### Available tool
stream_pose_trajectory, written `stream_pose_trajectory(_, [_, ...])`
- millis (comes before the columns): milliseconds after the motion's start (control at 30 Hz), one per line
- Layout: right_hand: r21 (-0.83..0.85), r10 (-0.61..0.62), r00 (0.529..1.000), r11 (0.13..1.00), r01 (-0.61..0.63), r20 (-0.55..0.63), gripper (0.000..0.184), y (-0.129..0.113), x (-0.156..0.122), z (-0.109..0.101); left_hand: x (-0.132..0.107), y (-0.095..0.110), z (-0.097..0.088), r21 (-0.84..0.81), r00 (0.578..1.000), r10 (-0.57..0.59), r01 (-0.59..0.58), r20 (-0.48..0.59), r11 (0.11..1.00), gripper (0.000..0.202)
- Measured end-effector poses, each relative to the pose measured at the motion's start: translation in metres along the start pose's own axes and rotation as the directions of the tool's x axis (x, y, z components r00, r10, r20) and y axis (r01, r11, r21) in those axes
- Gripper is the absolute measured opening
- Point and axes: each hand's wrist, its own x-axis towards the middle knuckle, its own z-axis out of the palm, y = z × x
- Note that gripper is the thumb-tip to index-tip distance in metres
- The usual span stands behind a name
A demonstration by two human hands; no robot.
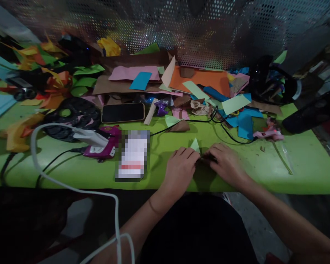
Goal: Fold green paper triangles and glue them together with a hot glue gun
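Your left hand point(180, 165) and right hand point(227, 163) meet at the near edge of the green bench point(264, 172), fingertips pinched together on a small pale green paper piece point(195, 145) whose corner pokes up between them. Press each crease flat against the bench and keep the edges aligned. Beyond lie a phone point(123, 112), a pink glue gun point(269, 134) and scattered coloured paper scraps point(200, 82).

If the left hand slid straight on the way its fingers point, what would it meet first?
The left hand points up and to the right, at the small pale green paper piece its fingertips already touch, with the right hand close beside. Beyond that lies bare green table, though depth is hard to judge.
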Motion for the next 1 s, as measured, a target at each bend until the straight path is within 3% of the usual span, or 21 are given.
stream_pose_trajectory(133, [0.004,-0.017,1.0,1.0,0.017,-0.025,0.006,0.0,0.001,0.001,-0.007,0.0,0.002,0.05,0.998,0.035,-0.033,-0.046,0.998,0.03])
stream_pose_trajectory(367, [0.057,0.003,1.0,0.998,-0.001,-0.027,0.006,-0.005,0.001,0.001,-0.028,0.0,0.003,0.086,0.979,0.144,-0.133,-0.144,0.987,0.031])
stream_pose_trajectory(600, [0.032,-0.036,0.997,0.999,0.038,-0.063,0.007,-0.003,0.0,0.004,-0.031,0.001,-0.002,0.185,0.983,0.181,-0.173,-0.025,0.967,0.036])
stream_pose_trajectory(800, [-0.071,-0.146,0.984,0.988,0.138,-0.106,0.012,-0.002,-0.002,0.005,-0.028,0.003,-0.003,0.226,0.986,0.16,-0.147,-0.043,0.963,0.034])
stream_pose_trajectory(1000, [-0.043,-0.154,0.982,0.988,0.15,-0.108,0.021,0.007,-0.007,0.003,-0.022,0.002,-0.003,0.229,0.991,0.131,-0.125,-0.01,0.965,0.039])
